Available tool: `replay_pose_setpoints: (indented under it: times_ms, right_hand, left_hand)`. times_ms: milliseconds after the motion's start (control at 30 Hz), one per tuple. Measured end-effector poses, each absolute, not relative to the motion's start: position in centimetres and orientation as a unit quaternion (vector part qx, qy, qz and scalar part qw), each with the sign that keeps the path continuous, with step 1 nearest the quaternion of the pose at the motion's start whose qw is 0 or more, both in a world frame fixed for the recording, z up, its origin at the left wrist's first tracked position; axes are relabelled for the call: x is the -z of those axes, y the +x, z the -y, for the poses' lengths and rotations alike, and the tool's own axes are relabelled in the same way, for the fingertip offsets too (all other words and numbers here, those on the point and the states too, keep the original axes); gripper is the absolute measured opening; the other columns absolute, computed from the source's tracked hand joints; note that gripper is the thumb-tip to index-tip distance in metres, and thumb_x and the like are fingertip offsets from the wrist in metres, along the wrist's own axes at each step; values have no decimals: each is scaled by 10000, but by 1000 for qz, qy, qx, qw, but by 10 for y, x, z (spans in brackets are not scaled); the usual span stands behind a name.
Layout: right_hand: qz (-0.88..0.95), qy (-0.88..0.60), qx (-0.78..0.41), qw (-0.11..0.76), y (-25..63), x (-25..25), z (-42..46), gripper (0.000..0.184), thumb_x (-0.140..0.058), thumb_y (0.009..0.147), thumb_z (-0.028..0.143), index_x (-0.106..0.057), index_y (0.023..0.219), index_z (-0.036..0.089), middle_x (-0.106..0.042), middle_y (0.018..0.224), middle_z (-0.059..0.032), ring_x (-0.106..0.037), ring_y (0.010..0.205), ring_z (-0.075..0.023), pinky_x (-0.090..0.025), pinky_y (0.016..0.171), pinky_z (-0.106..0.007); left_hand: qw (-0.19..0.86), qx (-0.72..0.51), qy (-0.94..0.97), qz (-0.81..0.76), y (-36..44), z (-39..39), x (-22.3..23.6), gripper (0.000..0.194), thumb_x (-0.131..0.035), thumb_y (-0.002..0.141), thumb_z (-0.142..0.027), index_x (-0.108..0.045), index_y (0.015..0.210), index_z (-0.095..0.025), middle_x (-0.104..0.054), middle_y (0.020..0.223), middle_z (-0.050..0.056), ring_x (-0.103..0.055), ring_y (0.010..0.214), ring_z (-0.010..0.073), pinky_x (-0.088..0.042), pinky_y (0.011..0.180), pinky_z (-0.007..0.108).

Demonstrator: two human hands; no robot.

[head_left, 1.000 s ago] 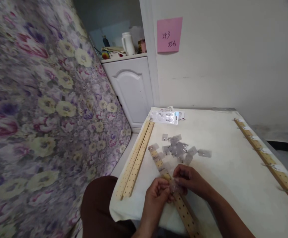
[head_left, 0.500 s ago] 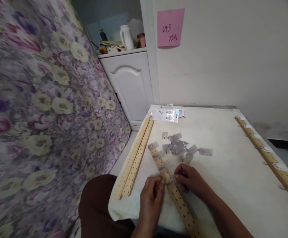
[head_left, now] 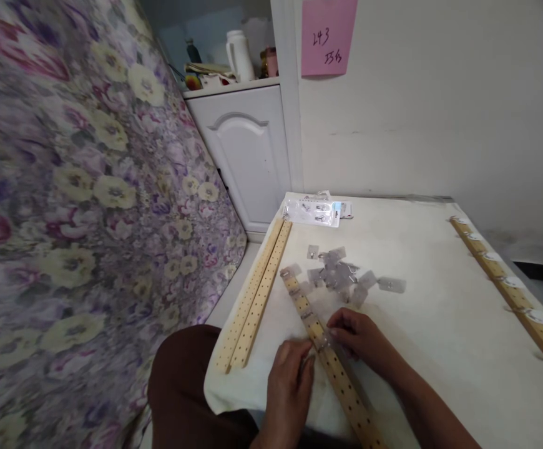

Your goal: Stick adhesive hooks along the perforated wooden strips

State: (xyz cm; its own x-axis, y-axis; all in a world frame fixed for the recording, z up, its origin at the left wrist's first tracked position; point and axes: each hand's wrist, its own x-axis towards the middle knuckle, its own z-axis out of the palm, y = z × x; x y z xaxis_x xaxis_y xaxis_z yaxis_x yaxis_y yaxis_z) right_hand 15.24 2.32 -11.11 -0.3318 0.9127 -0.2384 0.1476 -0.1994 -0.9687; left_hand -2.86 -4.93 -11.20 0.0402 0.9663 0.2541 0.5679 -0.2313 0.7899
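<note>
A perforated wooden strip lies slanting on the table between my hands, with several clear-backed hooks set along its far half. My right hand pinches the edge of the nearest clear hook on the strip's right side. On the left side, my left hand has its fingers curled, the index fingertip touching the strip by that same hook. Whether anything small is between the left fingers is hidden. Just beyond, a loose pile of clear hooks with metal wire parts lies on the cloth.
Two more perforated wooden strips lie side by side along the left table edge. Blister packs rest at the far left corner. Another strip bearing white-backed hooks runs down the right edge. A flowered curtain hangs at left.
My left hand has shifted slightly right, and its index finger now reaches the strip at the hook. My right hand stays almost in place. The view has tilted slightly downward.
</note>
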Motion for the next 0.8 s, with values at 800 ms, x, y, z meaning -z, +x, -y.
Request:
replay_pose_setpoints:
  times_ms: [800]
  right_hand:
    - [557, -507, -586, 298, 150, 106, -23, 27, -538, 767, 214, -544, 781, 191, -505, 589, 71, -440, 423, -66, -339, 368, -182]
  left_hand:
    - [179, -367, 761, -504, -33, 56, 128, 445, -412, 879, -27, -483, 1273, -221, -575, 1069, 98, -540, 1000, 188, -524, 827, 350]
